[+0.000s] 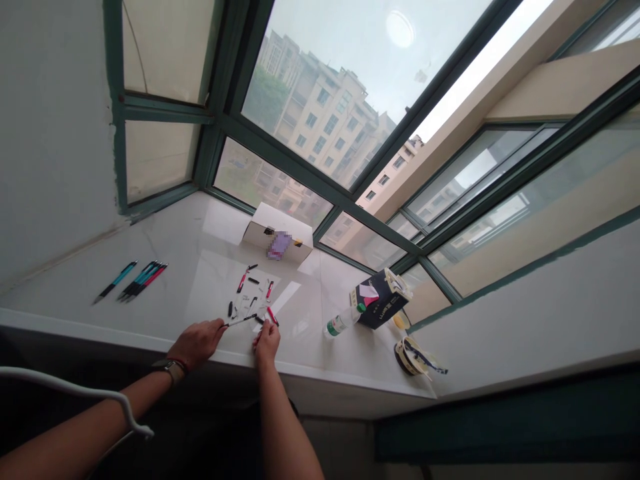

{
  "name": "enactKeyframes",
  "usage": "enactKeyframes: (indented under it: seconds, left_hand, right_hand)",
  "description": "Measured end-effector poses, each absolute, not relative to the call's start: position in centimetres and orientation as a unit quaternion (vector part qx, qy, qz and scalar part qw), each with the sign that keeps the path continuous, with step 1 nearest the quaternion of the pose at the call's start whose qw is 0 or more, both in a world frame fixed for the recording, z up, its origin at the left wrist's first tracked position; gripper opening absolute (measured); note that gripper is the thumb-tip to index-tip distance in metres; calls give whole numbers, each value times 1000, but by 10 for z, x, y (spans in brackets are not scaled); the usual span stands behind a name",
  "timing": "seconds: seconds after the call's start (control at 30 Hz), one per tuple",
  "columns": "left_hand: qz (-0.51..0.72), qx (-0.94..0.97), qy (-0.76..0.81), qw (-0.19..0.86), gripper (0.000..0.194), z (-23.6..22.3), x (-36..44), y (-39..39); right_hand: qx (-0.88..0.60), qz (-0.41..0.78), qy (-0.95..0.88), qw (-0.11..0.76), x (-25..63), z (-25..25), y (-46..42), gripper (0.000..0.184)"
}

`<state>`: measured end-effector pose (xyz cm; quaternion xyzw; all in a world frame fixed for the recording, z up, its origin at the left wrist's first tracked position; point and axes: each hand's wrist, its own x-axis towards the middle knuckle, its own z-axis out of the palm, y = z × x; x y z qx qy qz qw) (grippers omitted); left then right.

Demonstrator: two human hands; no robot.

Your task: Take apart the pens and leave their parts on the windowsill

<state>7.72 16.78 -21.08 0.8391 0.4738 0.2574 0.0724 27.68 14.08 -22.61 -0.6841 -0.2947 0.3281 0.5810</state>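
My left hand [200, 341] is closed on a thin pen refill [243, 321], pale with a dark far end, pointing right over the sill. Close beside it, my right hand [267, 341] has its fingers pinched together; what they hold is mostly hidden. A red pen barrel [273, 316] shows right at its fingertips, and I cannot tell whether it is held or lying behind them. Loose pen parts lie beyond both hands: a red and black barrel [242, 283], a short red piece [270, 289], a black grip [231, 309] and small clear bits.
Several blue pens [143, 280] and a red one [154, 276] lie at left. A white box [285, 230] stands at the window. To the right are a plastic bottle [336, 325], a dark carton [379, 301] and a round roll-like object [410, 357]. A white cable [75, 387] crosses lower left.
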Motion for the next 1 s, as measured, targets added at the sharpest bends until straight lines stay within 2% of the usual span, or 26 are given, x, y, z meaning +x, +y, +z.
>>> enactKeyframes:
  seconds: [0.53,0.67,0.83,1.0]
  left_hand:
    - [251,841,475,69,39,-209,77,167]
    - [248,839,479,74,39,-210,77,167]
    - [265,837,469,95,37,-211,76,168]
    - [257,854,441,98,38,-209,75,170]
  right_hand:
    - [-659,361,-299,588,276,-222,138,20]
    - [-672,347,-333,563,273,-220,134,25]
    - [-668,362,-322,564,272,-215,134,40]
    - [-673,366,-340,546,272,-214,134,42]
